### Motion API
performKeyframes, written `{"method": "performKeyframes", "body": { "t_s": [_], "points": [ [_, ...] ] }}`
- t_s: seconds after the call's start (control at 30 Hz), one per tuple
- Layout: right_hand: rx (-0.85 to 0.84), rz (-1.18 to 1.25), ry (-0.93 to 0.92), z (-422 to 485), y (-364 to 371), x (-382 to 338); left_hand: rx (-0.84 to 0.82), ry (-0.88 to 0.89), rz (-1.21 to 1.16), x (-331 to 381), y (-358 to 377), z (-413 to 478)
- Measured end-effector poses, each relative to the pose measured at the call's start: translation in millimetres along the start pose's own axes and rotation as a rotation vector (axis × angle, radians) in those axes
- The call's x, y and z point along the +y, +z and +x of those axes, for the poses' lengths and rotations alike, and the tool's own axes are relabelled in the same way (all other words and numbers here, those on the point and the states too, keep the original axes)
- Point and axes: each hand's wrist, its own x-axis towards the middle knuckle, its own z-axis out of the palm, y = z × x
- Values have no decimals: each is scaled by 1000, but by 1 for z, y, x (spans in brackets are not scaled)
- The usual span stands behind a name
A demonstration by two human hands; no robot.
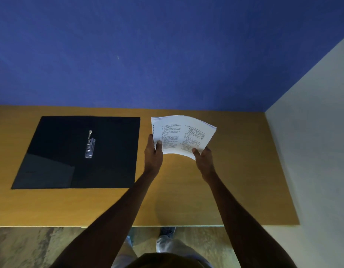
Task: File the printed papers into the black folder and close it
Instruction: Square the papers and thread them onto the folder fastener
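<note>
The printed papers (183,137) are a thin white stack held up off the counter (234,171), to the right of the black folder (78,151) and apart from it. The top sheet carries 2 columns of small dark print, too blurred to read, with a row of small dark marks running down its left edge. The stack bows: its near edge curves upward between the 2 hands, and at the far right corner the sheets fan slightly so that separate page edges show.

The left hand (153,151) grips the stack at its lower left edge, thumb pressed on the printed face and fingers behind the pages. The right hand (204,158) grips the lower right corner the same way, thumb on top. Both grips are narrow, closed on the paper.

The black folder lies open and flat on the left part of the counter, its 2 covers spread side by side as a wide dark rectangle. A metal clip mechanism (90,145) sits along the middle fold, silver, with a lever standing up at its far end. The lower left of the folder reflects a pale sheen, and an inner pocket outline shows there.

The counter is a yellowish wood surface set against a blue wall (148,55), with a pale wall (312,151) at the right. Below its near edge, the floor (32,246) and the person's legs and shoes appear.
</note>
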Motion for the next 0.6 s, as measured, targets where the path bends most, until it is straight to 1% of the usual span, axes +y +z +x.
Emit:
{"method": "performKeyframes", "body": {
  "t_s": [0.17,0.27,0.33,0.4,0.47,0.5,0.53,0.57,0.6],
  "points": [
    [-9,-69,-17,3,-2,-6,-61,-58,106,4,-7,5],
    [-6,-110,-29,3,-4,-7,-68,-109,109,6,-12,9],
    [-12,-179,-52,3,-7,-8,-79,-152,65,5,-14,10],
    [-42,-347,-98,6,-14,-14,-109,-244,-22,7,-15,14],
    [-79,-580,-150,13,-25,-26,-126,-374,-68,12,-14,21],
    [-103,-692,-170,16,-31,-35,-106,-441,-63,17,-14,25],
    [-129,-807,-188,19,-39,-44,-48,-471,-9,21,-16,28],
    [-151,-923,-204,23,-46,-54,29,-441,75,25,-19,31],
    [-166,-1033,-220,25,-52,-64,90,-342,153,29,-23,34]
  ]
}}
